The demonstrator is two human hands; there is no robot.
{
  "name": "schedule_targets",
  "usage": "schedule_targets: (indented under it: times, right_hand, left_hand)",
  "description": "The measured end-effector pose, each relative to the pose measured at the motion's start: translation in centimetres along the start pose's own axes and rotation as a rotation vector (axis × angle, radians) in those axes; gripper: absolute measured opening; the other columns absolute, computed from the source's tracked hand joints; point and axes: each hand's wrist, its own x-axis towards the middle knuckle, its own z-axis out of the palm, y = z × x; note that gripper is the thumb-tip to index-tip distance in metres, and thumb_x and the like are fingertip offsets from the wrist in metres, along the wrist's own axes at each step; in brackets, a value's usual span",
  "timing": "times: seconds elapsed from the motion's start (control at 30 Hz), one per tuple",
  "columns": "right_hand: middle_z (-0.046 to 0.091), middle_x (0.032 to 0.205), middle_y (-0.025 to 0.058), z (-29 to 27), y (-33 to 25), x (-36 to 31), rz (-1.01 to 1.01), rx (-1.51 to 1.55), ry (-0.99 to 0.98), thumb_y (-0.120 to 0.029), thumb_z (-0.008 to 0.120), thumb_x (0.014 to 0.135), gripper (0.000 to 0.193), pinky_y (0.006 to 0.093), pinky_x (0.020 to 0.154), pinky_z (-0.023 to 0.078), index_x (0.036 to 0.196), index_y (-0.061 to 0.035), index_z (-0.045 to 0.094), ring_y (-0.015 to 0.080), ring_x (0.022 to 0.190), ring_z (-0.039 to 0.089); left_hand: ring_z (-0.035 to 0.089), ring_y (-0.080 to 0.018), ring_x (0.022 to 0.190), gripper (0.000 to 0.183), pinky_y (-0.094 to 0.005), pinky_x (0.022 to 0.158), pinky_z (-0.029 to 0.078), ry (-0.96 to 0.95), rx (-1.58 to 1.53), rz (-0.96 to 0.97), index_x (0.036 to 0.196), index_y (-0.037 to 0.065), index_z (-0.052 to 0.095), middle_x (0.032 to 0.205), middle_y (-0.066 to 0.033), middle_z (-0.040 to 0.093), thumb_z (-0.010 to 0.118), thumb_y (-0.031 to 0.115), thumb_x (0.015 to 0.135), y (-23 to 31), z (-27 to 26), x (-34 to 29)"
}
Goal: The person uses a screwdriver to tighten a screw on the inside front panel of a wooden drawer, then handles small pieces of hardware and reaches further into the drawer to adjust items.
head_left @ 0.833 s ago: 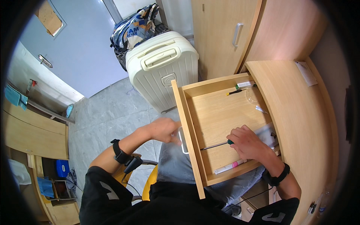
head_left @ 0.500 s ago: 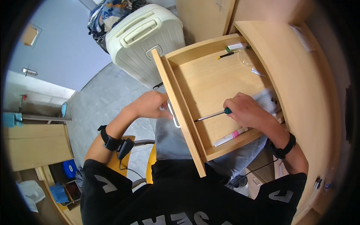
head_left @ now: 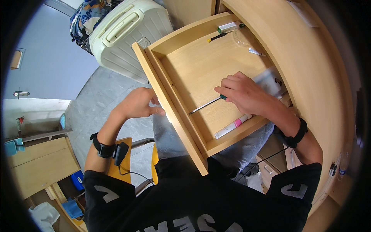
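Note:
My right hand (head_left: 247, 92) is closed around the dark green handle of a screwdriver (head_left: 206, 104) inside a pulled-out wooden drawer (head_left: 197, 58). The shaft slants down to the left, its tip close to the drawer's front panel. At the outside of that panel is my left hand (head_left: 135, 103), fingers curled at the white drawer handle (head_left: 169, 116) and thumb stretched beside it. The panel's edge partly hides this grip. A white and pink tube (head_left: 232, 127) lies along the near side wall, below my right hand.
Towards the drawer's far corner lie a small green and white box (head_left: 228, 27), a yellow-tipped black pen-like tool (head_left: 217, 37) and a small white tube (head_left: 255, 51). A clear plastic bag (head_left: 270, 81) sits beyond my right hand. A pale suitcase (head_left: 127, 42) stands past the drawer front.
The whole view has shifted, so the drawer appears higher and further left. Both hands keep their places, the right with the screwdriver and the left at the drawer handle.

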Motion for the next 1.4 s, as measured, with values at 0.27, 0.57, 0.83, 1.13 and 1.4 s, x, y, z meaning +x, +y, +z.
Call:
schedule_targets:
  times: [0.27, 0.57, 0.83, 1.13, 1.4]
  right_hand:
    - [0.057, 0.087, 0.0079, 0.1, -0.2, -0.1, 0.020, -0.099, 0.018, -0.005, 0.067, 0.074, 0.026, 0.0358, 0.076, 0.045, 0.100, -0.0024, 0.063, 0.0249, 0.087, 0.056]
    - [0.057, 0.080, 0.0091, 0.4, -0.2, -0.6, -0.009, -0.052, -0.035, -0.004, 0.060, 0.073, 0.009, 0.0368, 0.075, 0.047, 0.082, -0.0045, 0.059, 0.0274, 0.079, 0.059]
    - [0.056, 0.080, 0.0075, 0.9, 0.4, -0.7, -0.048, -0.049, -0.012, -0.004, 0.059, 0.074, 0.010, 0.0351, 0.074, 0.044, 0.083, -0.0051, 0.058, 0.0250, 0.083, 0.058]
    - [0.057, 0.084, 0.0092, 1.2, 0.2, -0.5, 0.096, -0.097, -0.171, -0.004, 0.061, 0.076, 0.013, 0.0363, 0.078, 0.043, 0.088, -0.0039, 0.056, 0.0273, 0.083, 0.057]
    - [0.059, 0.079, 0.0123, 1.3, 0.4, -1.1, 0.033, 0.000, -0.038, -0.002, 0.061, 0.069, 0.011, 0.0400, 0.077, 0.047, 0.080, -0.0021, 0.057, 0.0294, 0.083, 0.060]
  left_hand:
    - [0.069, -0.0315, 0.086, 0.041, -0.0400, 0.076, 0.053, -0.019, 0.002, -0.017, 0.100, 0.005, 0.070, 0.090, -0.0145, 0.072, 0.079, 0.036, 0.075, 0.8, -0.3, 0.1]
    - [0.067, -0.0337, 0.087, 0.050, -0.0413, 0.076, 0.053, -0.007, 0.060, -0.050, 0.102, 0.006, 0.070, 0.091, -0.0134, 0.072, 0.083, 0.041, 0.069, 0.9, 0.0, 0.0]
    - [0.065, -0.0365, 0.082, 0.052, -0.0433, 0.072, 0.052, 0.116, 0.167, -0.025, 0.101, 0.009, 0.071, 0.090, -0.0124, 0.071, 0.083, 0.046, 0.065, 1.3, 0.2, 0.2]
    - [0.065, -0.0368, 0.082, 0.058, -0.0438, 0.073, 0.051, 0.149, 0.223, -0.051, 0.102, 0.007, 0.068, 0.086, -0.0118, 0.071, 0.084, 0.046, 0.063, 1.7, 0.3, 0.1]
    - [0.047, -0.0441, 0.117, 0.101, -0.0493, 0.098, 0.041, 0.661, 0.280, -0.030, 0.133, 0.009, 0.041, 0.122, -0.0211, 0.054, 0.092, 0.041, 0.052, 3.2, 1.3, 0.1]
